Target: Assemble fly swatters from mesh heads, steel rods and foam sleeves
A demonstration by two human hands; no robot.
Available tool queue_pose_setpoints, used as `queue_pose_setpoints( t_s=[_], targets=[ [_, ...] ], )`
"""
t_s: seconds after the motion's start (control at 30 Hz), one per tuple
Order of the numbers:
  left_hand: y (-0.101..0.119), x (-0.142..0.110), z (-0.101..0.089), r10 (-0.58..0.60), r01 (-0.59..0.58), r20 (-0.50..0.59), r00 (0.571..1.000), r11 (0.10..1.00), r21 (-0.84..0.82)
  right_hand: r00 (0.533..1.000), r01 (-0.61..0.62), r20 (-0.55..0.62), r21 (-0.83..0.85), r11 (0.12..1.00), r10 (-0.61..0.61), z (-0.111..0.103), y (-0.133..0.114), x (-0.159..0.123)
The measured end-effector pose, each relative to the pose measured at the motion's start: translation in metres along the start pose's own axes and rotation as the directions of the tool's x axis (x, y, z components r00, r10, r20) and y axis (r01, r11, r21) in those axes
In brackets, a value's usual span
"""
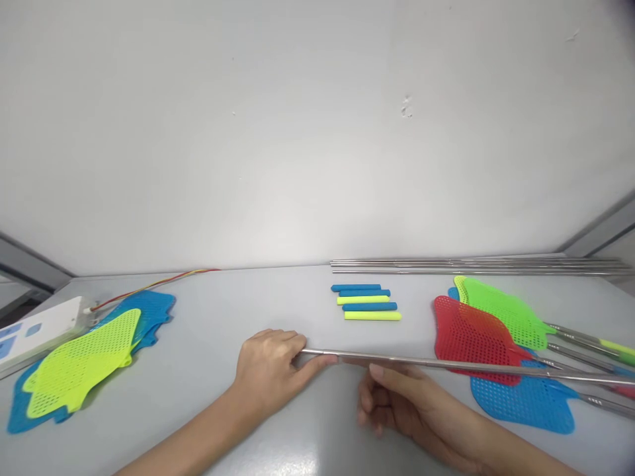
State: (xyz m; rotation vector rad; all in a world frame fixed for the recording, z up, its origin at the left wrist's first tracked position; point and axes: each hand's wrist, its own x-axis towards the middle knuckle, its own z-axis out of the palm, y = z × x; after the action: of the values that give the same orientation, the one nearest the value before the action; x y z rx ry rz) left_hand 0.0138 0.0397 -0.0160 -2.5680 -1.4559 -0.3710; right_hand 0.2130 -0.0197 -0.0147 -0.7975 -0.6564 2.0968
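Note:
My left hand [272,367] is closed around the left end of a thin telescopic metal rod [421,361]. The rod stretches to the right, passing over the red swatter head and out of the picture. Just below the rod is my right hand [404,403], its fingers loosely curled and thumb apart; no object shows in it, and whether the thumb touches the rod is unclear. Beyond the rod, several blue and yellow handle sleeves [366,307] lie in a loose column.
At left, yellow [89,357] and blue swatter heads [153,307] lie by a white wired device [44,330]. Right are swatters with red [471,337], green [501,311] and blue [530,403] heads. Several metal rods [446,266] lie along the wall [297,132].

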Motion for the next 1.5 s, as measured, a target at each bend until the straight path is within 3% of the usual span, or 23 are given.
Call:
queue_pose_setpoints(
  t_s=[0.87, 1.0, 1.3, 1.5],
  targets=[
    [0.0003, -0.0045, 0.0034, 0.104, -0.104, 0.007, 0.995, 0.995, -0.006, 0.996, 0.028, -0.086, 0.171, 0.985, -0.013, 0.0005, -0.0048, 0.0012],
    [0.0009, -0.0044, 0.0031, 0.086, -0.086, -0.006, 0.996, 0.996, -0.038, 0.994, 0.049, -0.107, 0.231, 0.972, -0.025, -0.0016, -0.0029, 0.0023],
    [0.0066, -0.0016, -0.0042, -0.042, 0.046, 0.086, 0.995, 0.998, -0.045, 0.998, 0.004, -0.066, 0.155, 0.988, 0.006, -0.0013, -0.0014, 0.0031],
    [0.0091, -0.0056, -0.0034, -0.057, 0.068, 0.149, 0.987, 0.996, -0.065, 0.999, -0.002, -0.049, 0.182, 0.983, 0.012, -0.0037, -0.0022, 0.0030]
  ],
)
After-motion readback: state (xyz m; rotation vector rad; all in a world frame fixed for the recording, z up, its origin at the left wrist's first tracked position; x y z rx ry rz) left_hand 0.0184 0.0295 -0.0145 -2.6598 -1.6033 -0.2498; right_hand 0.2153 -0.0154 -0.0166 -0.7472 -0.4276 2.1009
